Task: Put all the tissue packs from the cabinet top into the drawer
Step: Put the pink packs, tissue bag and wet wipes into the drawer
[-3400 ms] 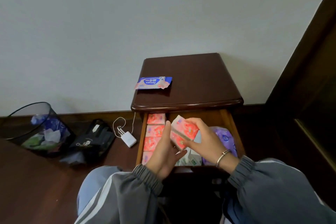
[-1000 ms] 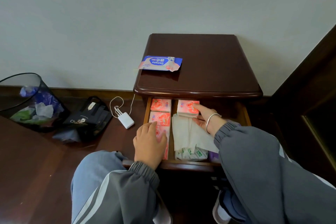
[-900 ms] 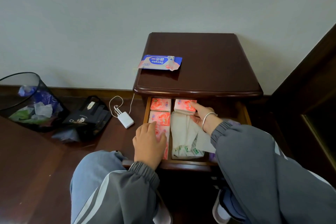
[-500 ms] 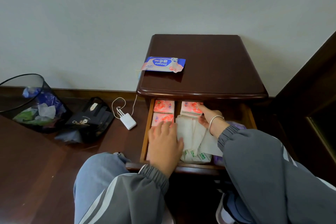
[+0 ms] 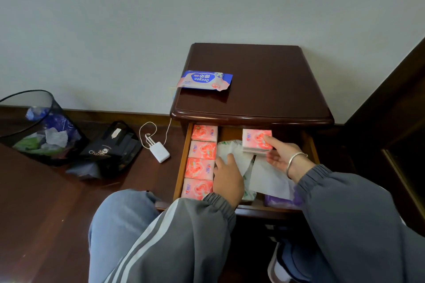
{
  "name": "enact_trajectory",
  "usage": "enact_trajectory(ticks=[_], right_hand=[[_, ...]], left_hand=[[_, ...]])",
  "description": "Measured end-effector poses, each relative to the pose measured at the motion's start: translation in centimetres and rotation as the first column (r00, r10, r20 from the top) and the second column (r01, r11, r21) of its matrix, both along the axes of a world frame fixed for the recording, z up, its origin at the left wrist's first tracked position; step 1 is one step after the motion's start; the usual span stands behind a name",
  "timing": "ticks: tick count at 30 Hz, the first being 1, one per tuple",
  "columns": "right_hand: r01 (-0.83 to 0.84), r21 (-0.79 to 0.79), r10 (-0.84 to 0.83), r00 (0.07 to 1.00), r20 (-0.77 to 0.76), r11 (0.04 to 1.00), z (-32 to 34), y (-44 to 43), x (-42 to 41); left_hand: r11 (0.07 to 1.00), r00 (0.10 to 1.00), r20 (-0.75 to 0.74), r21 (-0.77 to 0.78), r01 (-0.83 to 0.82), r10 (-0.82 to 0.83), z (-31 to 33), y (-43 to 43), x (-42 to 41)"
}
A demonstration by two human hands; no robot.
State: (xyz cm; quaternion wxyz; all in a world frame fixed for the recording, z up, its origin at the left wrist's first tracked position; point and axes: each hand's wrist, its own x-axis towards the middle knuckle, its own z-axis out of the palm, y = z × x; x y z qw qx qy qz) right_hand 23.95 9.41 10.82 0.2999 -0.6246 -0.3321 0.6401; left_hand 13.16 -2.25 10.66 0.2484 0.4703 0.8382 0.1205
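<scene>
Since the earlier frame, the left hand [image 5: 226, 173] has slid from the drawer's left edge onto the loose white tissue [image 5: 239, 156], fingers curled on it (the grip is hidden). Left to right: a blue wipes pack [image 5: 204, 79] remains on the cabinet top [image 5: 264, 89]; four pink packs [image 5: 200, 163] line the drawer [image 5: 182, 158]; the right hand [image 5: 279, 153] pinches a pink stack [image 5: 256, 141]. Packs look light, soft, slippery; hold them by the edges.

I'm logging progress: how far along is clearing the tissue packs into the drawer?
Four pink packs already line the drawer's left side. The right hand is setting a fifth pink pack at the back. The blue pack remains on the cabinet top.
</scene>
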Motion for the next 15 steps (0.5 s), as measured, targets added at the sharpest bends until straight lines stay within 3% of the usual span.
enact_trajectory(ticks=[3, 10, 15], right_hand=[[0.001, -0.012, -0.002, 0.999, -0.033, 1.000, 0.5, -0.7, 1.3], [0.003, -0.058, -0.011, 0.991, -0.132, 0.998, 2.0, -2.2, 3.4], [0.046, -0.100, -0.063, 0.982, -0.179, 0.994, 2.7, -2.7, 4.1]], left_hand=[[0.994, 0.994, 0.003, -0.002, -0.113, 0.113, -0.1, 0.1, 1.0], [0.985, 0.972, -0.226, -0.143, -0.098, 0.064, -2.2, 0.5, 1.9], [0.983, 0.980, -0.187, -0.152, -0.102, 0.073, -1.9, 0.9, 1.7]])
